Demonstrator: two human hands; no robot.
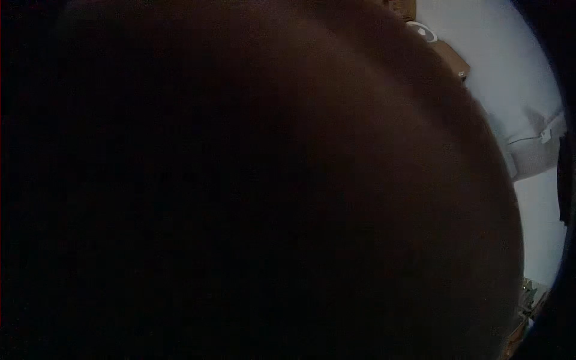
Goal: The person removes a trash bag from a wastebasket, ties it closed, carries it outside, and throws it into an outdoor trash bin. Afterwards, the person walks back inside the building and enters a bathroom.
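- big dark brown shape [360, 156], blurred, right up at the lens, covers most of the head view; curved edge runs down the right side (might be part of a hand, can't tell)
- left hand and right hand: can't make out either one; spread, pressed together or pinching something, can't tell
- pale surface [507, 72] shows in the strip past the curved edge
- up top, round white-rimmed thing [423, 32], partly cut off by the shape, brown boxy thing [454, 60] just beside it
- mid right, thin cable [524, 141] leading to a small white piece [545, 136]
- dark strip [564, 186] at far right
- small mixed clutter [529, 297] low right, too small to name
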